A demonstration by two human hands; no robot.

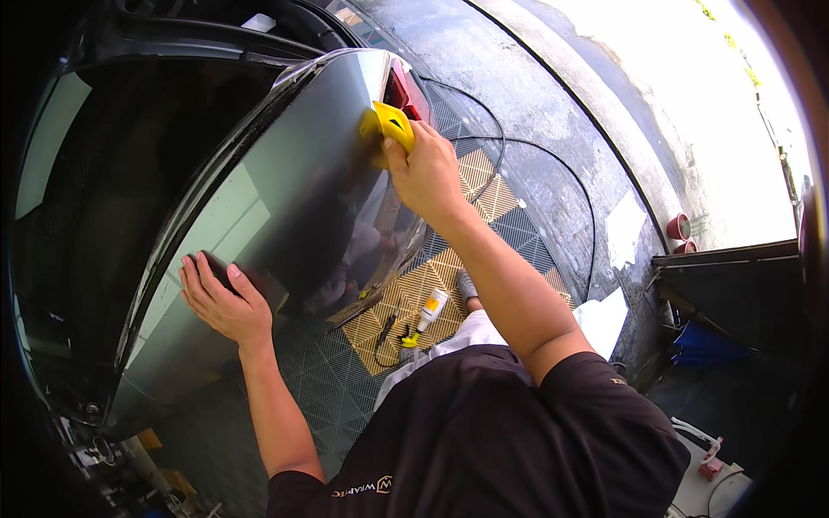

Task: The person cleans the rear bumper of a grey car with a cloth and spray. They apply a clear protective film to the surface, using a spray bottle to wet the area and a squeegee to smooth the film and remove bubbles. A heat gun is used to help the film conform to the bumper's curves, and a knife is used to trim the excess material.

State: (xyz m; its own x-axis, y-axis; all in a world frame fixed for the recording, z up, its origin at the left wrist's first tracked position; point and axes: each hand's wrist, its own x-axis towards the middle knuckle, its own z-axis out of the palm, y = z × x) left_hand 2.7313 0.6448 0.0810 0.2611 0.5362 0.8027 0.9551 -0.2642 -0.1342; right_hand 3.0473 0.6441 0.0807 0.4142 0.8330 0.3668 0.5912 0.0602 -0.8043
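A glossy dark grey car body panel [298, 173] runs slantwise from the lower left up to a red tail light [408, 93]. My right hand [427, 173] grips a yellow squeegee [395, 123], whose edge meets the panel just beside the tail light. Farther down, my left hand [226, 298] lies against the panel near its upper edge, fingers stretched out and holding nothing. Pale reflections show on the panel's surface between the two hands.
On the tan and dark floor tiles [447, 268] stands a white spray bottle [432, 308] with a yellow head, close to my foot. A black hose [561, 155] loops over the concrete. Dark car glass [129, 164] lies left; reddish pots [679, 227] sit at the right.
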